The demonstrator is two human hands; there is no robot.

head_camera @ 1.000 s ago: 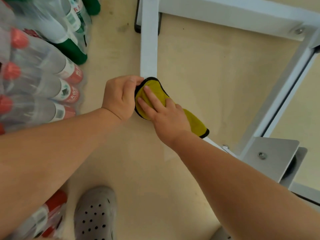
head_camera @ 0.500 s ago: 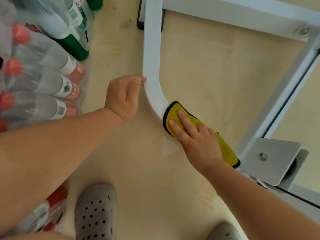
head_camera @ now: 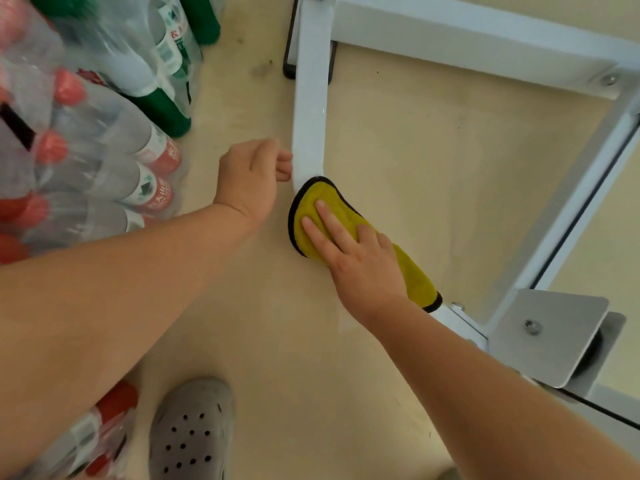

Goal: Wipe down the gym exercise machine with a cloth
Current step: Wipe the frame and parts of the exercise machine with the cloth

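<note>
A white bent bar (head_camera: 310,126) of the gym machine frame runs from the top centre down to a bend, then slants toward a steel bracket. A yellow cloth with a black edge (head_camera: 412,275) is draped over the bend and the slanted part. My right hand (head_camera: 353,254) presses flat on the cloth with straight fingers. My left hand (head_camera: 251,180) is beside the bar just left of the bend, its fingers curled loosely, fingertips close to the bar's edge and holding nothing.
Shrink-wrapped packs of water bottles with red caps (head_camera: 86,161) and green bottles (head_camera: 162,109) crowd the left side. A steel bracket plate (head_camera: 550,337) sits at the right. White frame beams (head_camera: 485,36) cross the top and right. A grey clog (head_camera: 192,431) stands on the beige floor below.
My right hand slid the cloth back up the slanted bar to the bend. My left hand stayed beside the bar and its fingers came slightly off it.
</note>
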